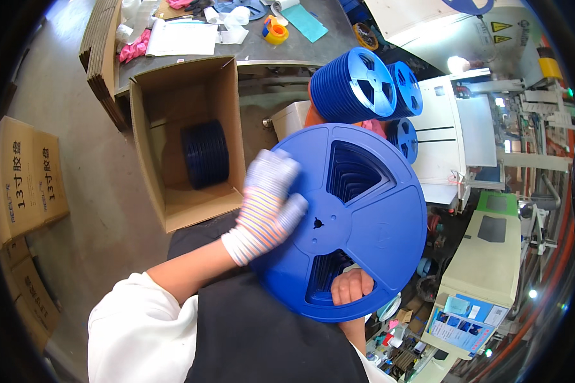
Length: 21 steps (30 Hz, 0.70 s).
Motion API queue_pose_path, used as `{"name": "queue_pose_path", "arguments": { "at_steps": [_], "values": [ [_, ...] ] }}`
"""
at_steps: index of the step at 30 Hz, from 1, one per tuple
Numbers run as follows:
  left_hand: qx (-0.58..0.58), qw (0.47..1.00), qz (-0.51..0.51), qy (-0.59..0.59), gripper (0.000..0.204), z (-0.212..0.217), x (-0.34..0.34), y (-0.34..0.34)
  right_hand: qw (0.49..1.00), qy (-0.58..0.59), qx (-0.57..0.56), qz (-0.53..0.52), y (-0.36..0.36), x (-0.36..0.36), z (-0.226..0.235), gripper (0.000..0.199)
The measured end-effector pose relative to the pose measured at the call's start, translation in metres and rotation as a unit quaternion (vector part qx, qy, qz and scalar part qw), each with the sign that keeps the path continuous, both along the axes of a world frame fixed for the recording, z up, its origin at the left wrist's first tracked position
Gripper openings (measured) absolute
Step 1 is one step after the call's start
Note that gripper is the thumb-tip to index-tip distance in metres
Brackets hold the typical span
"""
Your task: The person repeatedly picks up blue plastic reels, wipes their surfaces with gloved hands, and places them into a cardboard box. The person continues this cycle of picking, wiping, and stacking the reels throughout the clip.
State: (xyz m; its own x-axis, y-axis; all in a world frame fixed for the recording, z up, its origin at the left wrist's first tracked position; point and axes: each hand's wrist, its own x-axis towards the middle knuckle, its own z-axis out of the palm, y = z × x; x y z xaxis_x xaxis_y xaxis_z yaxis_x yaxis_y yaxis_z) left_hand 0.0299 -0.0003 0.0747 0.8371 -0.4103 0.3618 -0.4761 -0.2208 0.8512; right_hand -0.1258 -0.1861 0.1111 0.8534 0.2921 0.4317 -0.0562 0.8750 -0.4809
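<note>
A stack of large blue plastic reels is held up before me, its front disc facing me. Through the wedge-shaped openings, the edges of several more reels show behind it. My right hand, bare, hooks its fingers through the lower opening and grips the stack. My left hand, in a striped knit glove, lies against the left part of the front disc with fingers outstretched and slightly blurred. Left of the stack stands an open cardboard box, and inside it dark blue reels rest in a row.
Beyond the held stack are further stacks of blue reels. A grey worktable at the back carries papers, a yellow tape roll and pink cloth. Flattened cardboard leans at its left end. Closed cartons stand far left; a pale machine is at right.
</note>
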Motion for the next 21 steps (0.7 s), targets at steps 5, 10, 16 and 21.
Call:
{"name": "queue_pose_path", "arguments": {
  "at_steps": [5,10,16,21],
  "values": [
    [-0.082,0.934,-0.321,-0.134,0.068,0.028,-0.011,-0.015,0.987,0.123,0.031,-0.1,0.005,-0.012,0.01,0.018],
    [0.119,0.979,-0.151,0.062,0.066,0.01,0.016,-0.01,0.992,0.082,0.025,-0.094,-0.002,-0.014,0.004,0.018],
    [0.03,0.947,-0.296,-0.123,0.062,-0.007,-0.017,-0.014,0.987,0.104,0.031,-0.119,-0.004,-0.02,0.001,0.019],
    [0.155,0.975,-0.158,-0.033,0.051,-0.02,-0.012,-0.018,0.988,0.099,0.023,-0.115,-0.004,-0.017,-0.001,0.018]
  ]
}}
